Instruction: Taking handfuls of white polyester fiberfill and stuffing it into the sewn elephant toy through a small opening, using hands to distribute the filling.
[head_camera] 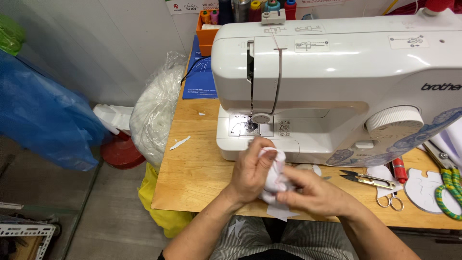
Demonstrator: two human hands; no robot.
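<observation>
Two hands gripped one white cloth [275, 169] above the bench [192, 173] edge, just before the sewing machine [337, 82]. Left hand [250, 173] fingers curled around it; right hand [313, 192] fingers pinched its lower part. Snips [365, 179] lay right.

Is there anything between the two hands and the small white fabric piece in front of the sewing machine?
Nothing visible: the left hand and right hand both already grip the white fabric piece.
</observation>
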